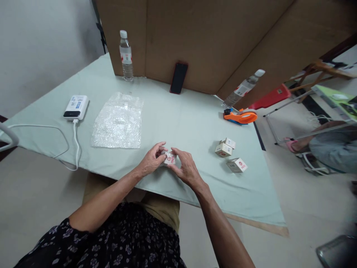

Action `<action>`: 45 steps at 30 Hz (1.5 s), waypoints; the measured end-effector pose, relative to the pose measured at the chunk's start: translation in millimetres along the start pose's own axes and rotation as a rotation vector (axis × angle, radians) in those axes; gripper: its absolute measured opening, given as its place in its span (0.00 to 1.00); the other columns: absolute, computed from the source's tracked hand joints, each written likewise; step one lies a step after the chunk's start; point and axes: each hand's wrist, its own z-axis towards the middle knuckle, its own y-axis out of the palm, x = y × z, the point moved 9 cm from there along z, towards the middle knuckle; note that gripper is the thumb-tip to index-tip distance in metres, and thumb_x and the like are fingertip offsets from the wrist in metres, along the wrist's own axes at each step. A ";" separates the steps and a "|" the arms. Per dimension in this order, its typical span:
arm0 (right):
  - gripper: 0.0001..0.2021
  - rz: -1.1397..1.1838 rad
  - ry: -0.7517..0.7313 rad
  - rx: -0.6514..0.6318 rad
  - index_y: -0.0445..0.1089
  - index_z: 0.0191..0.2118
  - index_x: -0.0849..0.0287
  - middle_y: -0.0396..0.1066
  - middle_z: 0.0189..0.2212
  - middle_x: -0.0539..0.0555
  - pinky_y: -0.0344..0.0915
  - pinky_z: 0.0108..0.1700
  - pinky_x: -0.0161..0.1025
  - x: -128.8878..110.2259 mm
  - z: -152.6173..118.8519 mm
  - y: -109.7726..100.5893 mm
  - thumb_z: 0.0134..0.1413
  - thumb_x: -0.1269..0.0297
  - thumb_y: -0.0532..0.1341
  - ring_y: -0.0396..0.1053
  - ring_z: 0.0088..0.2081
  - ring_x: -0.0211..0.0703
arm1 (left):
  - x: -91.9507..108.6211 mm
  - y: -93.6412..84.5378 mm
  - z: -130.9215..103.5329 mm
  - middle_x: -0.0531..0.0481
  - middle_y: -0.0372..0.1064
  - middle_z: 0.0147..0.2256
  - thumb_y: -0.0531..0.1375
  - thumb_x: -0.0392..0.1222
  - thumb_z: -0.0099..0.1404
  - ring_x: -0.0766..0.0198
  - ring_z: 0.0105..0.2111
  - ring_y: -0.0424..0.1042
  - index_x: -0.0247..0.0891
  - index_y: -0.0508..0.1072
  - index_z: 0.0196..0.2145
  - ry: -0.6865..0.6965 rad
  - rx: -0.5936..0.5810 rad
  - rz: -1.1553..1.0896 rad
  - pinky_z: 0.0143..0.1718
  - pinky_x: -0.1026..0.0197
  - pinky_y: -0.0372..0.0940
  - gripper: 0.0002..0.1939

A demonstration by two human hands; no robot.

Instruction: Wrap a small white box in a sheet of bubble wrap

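Near the front edge of the table, a small white box with red print (170, 159) sits between my two hands, with what looks like clear bubble wrap around it. My left hand (153, 159) grips its left side, thumb and fingers closed against it. On the other side my right hand (185, 166) holds the box between thumb and fingers. A flat sheet of bubble wrap (118, 121) lies to the left of my hands. To the right stand several small boxes: a cream one (223, 150), a white one behind it, and another box (237, 165) closer to me.
An orange tape dispenser (240, 117) lies at the right edge. Two water bottles (126, 56) and a dark phone (179, 77) stand by the cardboard screen (181, 37). A white power bank (76, 107) with a cable is at left. A person's leg (312, 137) shows at far right.
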 end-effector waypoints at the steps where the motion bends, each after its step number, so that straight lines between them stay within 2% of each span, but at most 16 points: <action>1: 0.28 -0.006 -0.007 -0.004 0.61 0.63 0.55 0.73 0.55 0.62 0.66 0.55 0.56 -1.9 0.8 0.5 0.59 0.59 0.64 0.71 0.54 0.58 | 0.4 -0.8 -0.3 0.43 0.69 0.50 0.61 0.37 0.61 0.64 0.41 0.71 0.35 0.62 0.62 0.002 0.000 0.010 0.47 0.58 0.66 0.31; 5: 0.28 -0.015 -0.032 -0.040 0.61 0.63 0.56 0.74 0.54 0.62 0.66 0.56 0.56 -8.8 4.4 -0.6 0.59 0.61 0.64 0.71 0.54 0.57 | 1.7 -2.1 0.8 0.44 0.70 0.47 0.61 0.38 0.61 0.65 0.39 0.70 0.35 0.64 0.61 0.003 0.006 0.012 0.44 0.60 0.66 0.30; 9: 0.33 0.033 0.028 0.018 0.56 0.67 0.53 0.67 0.61 0.62 0.64 0.60 0.57 -4.1 -1.5 -17.2 0.59 0.55 0.64 0.66 0.61 0.57 | -0.2 -2.4 1.8 0.43 0.70 0.49 0.61 0.37 0.61 0.65 0.39 0.70 0.35 0.63 0.61 -0.017 0.012 -0.014 0.44 0.60 0.67 0.30; 13: 0.25 0.045 0.139 0.093 0.62 0.63 0.52 0.71 0.58 0.61 0.64 0.60 0.55 8.9 -10.5 -30.2 0.62 0.55 0.61 0.68 0.59 0.55 | -1.6 -1.9 1.9 0.43 0.71 0.50 0.61 0.36 0.61 0.67 0.37 0.70 0.36 0.64 0.61 -0.017 0.006 -0.016 0.42 0.62 0.66 0.31; 15: 0.25 0.033 0.141 0.067 0.63 0.62 0.53 0.71 0.58 0.62 0.64 0.60 0.56 10.9 -10.2 -26.4 0.61 0.54 0.62 0.68 0.59 0.56 | -1.9 -1.7 1.4 0.43 0.71 0.50 0.61 0.36 0.61 0.67 0.37 0.70 0.36 0.63 0.61 -0.014 0.009 -0.017 0.42 0.62 0.66 0.31; 19: 0.34 0.011 0.105 -0.040 0.62 0.63 0.54 0.64 0.63 0.65 0.61 0.61 0.61 12.0 -2.6 -7.6 0.55 0.48 0.67 0.62 0.64 0.60 | -1.1 -0.6 -0.7 0.43 0.70 0.50 0.60 0.37 0.61 0.66 0.39 0.70 0.34 0.63 0.62 -0.009 0.012 -0.009 0.45 0.61 0.67 0.31; 23: 0.24 0.007 0.071 -0.099 0.69 0.55 0.53 0.68 0.60 0.63 0.62 0.60 0.61 13.2 3.9 6.1 0.55 0.51 0.67 0.62 0.64 0.60 | 0.3 -0.9 -1.3 0.44 0.70 0.50 0.59 0.36 0.60 0.67 0.38 0.70 0.34 0.64 0.61 -0.005 0.021 0.015 0.46 0.60 0.67 0.30; 26: 0.22 0.010 0.060 -0.115 0.70 0.54 0.53 0.72 0.55 0.61 0.64 0.59 0.59 14.6 5.5 11.3 0.56 0.52 0.67 0.64 0.63 0.59 | 0.1 -0.3 0.4 0.43 0.71 0.50 0.59 0.36 0.60 0.66 0.38 0.71 0.34 0.65 0.60 -0.001 0.019 0.032 0.47 0.59 0.67 0.29; 30: 0.23 0.015 0.072 -0.089 0.70 0.53 0.55 0.73 0.54 0.62 0.64 0.58 0.59 15.6 4.5 10.8 0.55 0.50 0.67 0.65 0.61 0.60 | -2.4 0.0 0.5 0.41 0.71 0.51 0.59 0.37 0.61 0.62 0.44 0.72 0.34 0.64 0.61 0.004 0.036 0.043 0.51 0.54 0.67 0.29; 35: 0.21 0.044 0.066 0.022 0.71 0.49 0.56 0.72 0.54 0.62 0.62 0.60 0.60 10.5 1.2 -11.1 0.53 0.50 0.68 0.66 0.60 0.59 | 5.1 -2.5 -6.8 0.36 0.68 0.58 0.60 0.40 0.63 0.54 0.56 0.69 0.34 0.63 0.63 0.049 0.040 0.081 0.59 0.49 0.63 0.30; 38: 0.20 0.039 0.079 0.051 0.71 0.48 0.55 0.72 0.54 0.62 0.63 0.59 0.59 10.8 0.4 -25.8 0.53 0.51 0.68 0.67 0.59 0.58 | 22.3 -7.6 -5.0 0.36 0.66 0.60 0.56 0.39 0.65 0.53 0.60 0.66 0.36 0.61 0.64 0.161 0.051 0.215 0.62 0.47 0.60 0.30; 41: 0.19 0.035 0.088 0.050 0.71 0.47 0.54 0.72 0.53 0.62 0.63 0.59 0.60 14.6 0.9 -34.4 0.53 0.51 0.68 0.67 0.59 0.58 | 36.1 -8.2 1.9 0.39 0.65 0.61 0.53 0.35 0.65 0.52 0.64 0.61 0.38 0.62 0.64 0.285 0.079 0.497 0.66 0.44 0.54 0.29; 43: 0.19 0.036 0.086 0.065 0.71 0.47 0.54 0.72 0.54 0.62 0.63 0.59 0.60 18.2 1.7 -39.6 0.52 0.52 0.68 0.68 0.58 0.58 | 33.8 -2.7 3.2 0.37 0.64 0.62 0.53 0.34 0.65 0.49 0.66 0.57 0.35 0.63 0.63 0.309 0.075 0.706 0.68 0.41 0.49 0.28; 45: 0.19 0.034 0.080 0.093 0.70 0.47 0.55 0.72 0.54 0.62 0.64 0.59 0.60 21.7 2.8 -45.0 0.52 0.52 0.68 0.68 0.58 0.58 | 23.2 8.8 -3.5 0.34 0.62 0.64 0.56 0.37 0.65 0.44 0.67 0.54 0.34 0.65 0.61 0.308 0.006 0.864 0.68 0.38 0.45 0.27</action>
